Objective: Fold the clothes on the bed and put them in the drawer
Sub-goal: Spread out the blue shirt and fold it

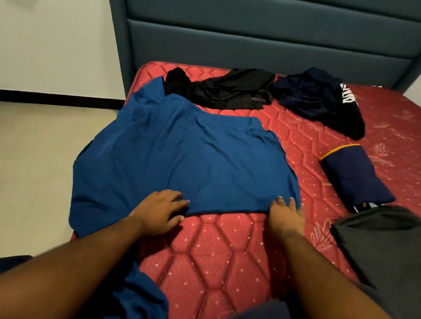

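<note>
Both hands are resting at the near hem of one blue shirt [184, 151], low in the middle of the frame. Left hand [161, 210] is lying flat with fingers straight and spread on the hem's left part, its thumb on the red quilted mattress [219, 259] just below the cloth. Right hand [286, 216] is lying palm down with fingers extended onto the shirt's lower right corner; neither hand is curling around the fabric.

Five garments are showing on the mattress. The blue shirt is spreading across the centre left, its left side hanging over the mattress edge and a bunched part trailing toward the bottom of the frame. One black garment [227, 88] is lying crumpled in the upper middle, touching the shirt's far edge. One navy garment with white lettering [319, 98] is sitting just right of it. One folded navy piece with an orange trim [356, 174] is lying at centre right, well apart from the hands. One dark grey cloth [390, 245] is lying at lower right, beside the right forearm.

One teal padded headboard [269, 30] is filling the top.
</note>
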